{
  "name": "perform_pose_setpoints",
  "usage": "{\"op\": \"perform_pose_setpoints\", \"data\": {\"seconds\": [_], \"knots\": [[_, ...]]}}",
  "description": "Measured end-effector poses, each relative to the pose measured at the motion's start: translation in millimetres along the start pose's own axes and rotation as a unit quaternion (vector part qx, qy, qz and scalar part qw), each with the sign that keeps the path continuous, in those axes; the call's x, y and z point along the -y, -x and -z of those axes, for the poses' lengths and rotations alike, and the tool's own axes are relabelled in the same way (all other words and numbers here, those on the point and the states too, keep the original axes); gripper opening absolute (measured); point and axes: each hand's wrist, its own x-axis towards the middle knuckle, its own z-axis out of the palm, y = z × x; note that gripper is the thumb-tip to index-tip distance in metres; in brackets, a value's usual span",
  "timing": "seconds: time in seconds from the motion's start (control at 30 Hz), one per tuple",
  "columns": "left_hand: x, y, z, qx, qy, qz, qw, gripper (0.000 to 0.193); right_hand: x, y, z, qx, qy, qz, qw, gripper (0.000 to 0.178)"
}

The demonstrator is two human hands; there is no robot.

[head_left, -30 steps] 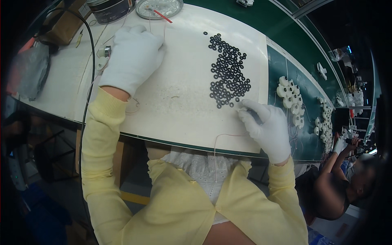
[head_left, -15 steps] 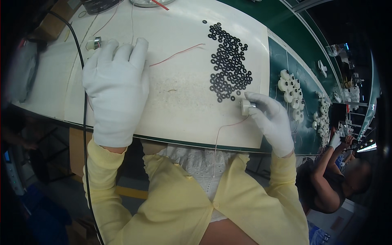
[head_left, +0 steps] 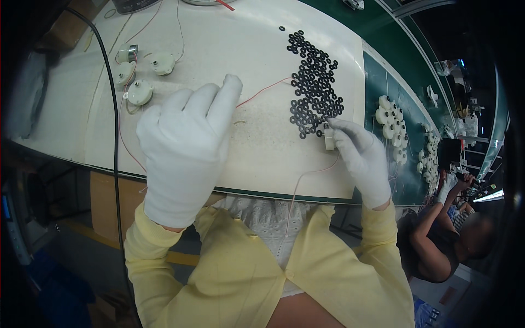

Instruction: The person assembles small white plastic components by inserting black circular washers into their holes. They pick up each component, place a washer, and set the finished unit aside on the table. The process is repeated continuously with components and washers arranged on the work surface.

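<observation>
My right hand (head_left: 363,158), in a white glove, grips a small white-and-silver motor (head_left: 329,139) between thumb and fingers. A thin wire (head_left: 299,177) trails from this motor over the table edge. The fingers are beside the near end of a spread of small black rubber rings (head_left: 314,90). My left hand (head_left: 183,145), also gloved, is raised over the table with fingers curled. A red wire (head_left: 265,91) comes out from beneath it toward the rings; what the fingers hold is hidden. Beyond it are several loose motors, including a white one (head_left: 140,93).
A black cable (head_left: 114,109) crosses the left side of the white table (head_left: 262,158). White motors with black rings (head_left: 391,123) stand grouped on the green surface at right, with more beyond. A co-worker (head_left: 437,240) sits at the far right. A round container (head_left: 134,4) is at the back.
My left hand has moved right and nearer me, uncovering motors on the left; the red wire moved with it. My right hand's motor has turned and shifted slightly toward the rings.
</observation>
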Motion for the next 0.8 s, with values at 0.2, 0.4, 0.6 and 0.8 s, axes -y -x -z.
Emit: {"op": "perform_pose_setpoints", "data": {"seconds": [0.2, 0.4, 0.6, 0.8], "knots": [[-0.2, 2.5, 2.9, -0.011, 0.039, 0.015, 0.999, 0.042, -4.5, -3.7, -11.0, -0.046, 0.003, -0.008, 0.999, 0.024], [0.2, 6.9, 0.1, -0.007, 0.075, 0.039, 0.996, 0.044, 7.6, -5.2, -16.9, -0.065, 0.187, 0.096, 0.976, 0.017], [2.6, 3.5, 5.6, 0.057, 0.088, 0.085, 0.991, 0.043, 9.1, -6.2, -12.9, -0.073, 0.519, 0.294, 0.799, 0.025], [-0.5, 3.3, 6.8, 0.06, 0.065, 0.077, 0.993, 0.044, 27.1, -13.6, -18.4, -0.034, 0.529, 0.272, 0.803, 0.024]]}}
